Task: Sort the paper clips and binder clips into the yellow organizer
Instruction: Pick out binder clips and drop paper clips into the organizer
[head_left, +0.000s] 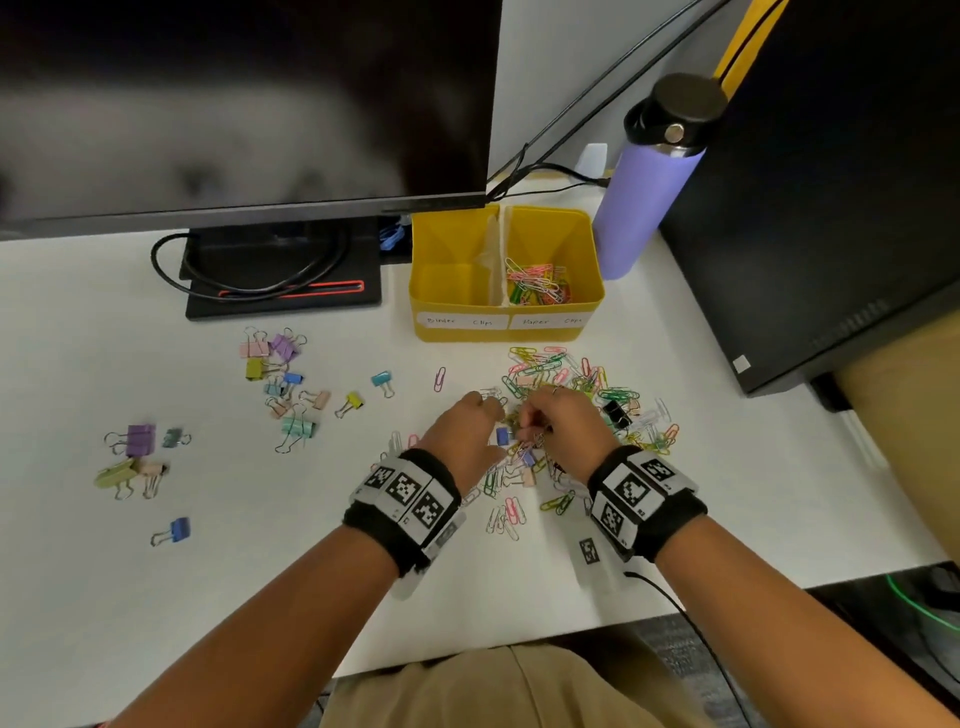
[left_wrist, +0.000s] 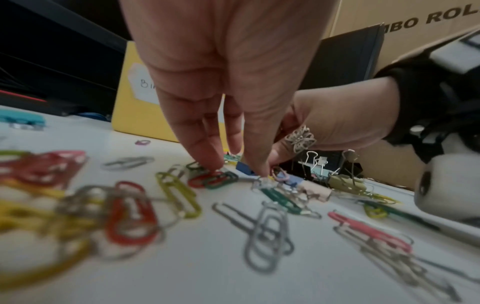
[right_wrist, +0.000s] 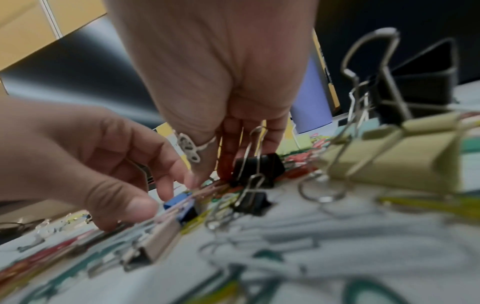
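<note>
Both hands down in the mixed pile. Left hand (head_left: 464, 435) fingertips press paper clips (left_wrist: 211, 179); right hand (head_left: 563, 422) grip unclear. Yellow organizer (head_left: 506, 274) just beyond, binder-clip side bare. Risk: tangled clips lifting together, blue binder clip (head_left: 502, 435) landing among paper clips.

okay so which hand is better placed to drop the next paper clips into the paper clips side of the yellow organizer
Probably the right hand. It works in the paper clip pile directly in front of the yellow organizer, whose right compartment already holds paper clips. The left hand sits further left and would cross over.
</note>
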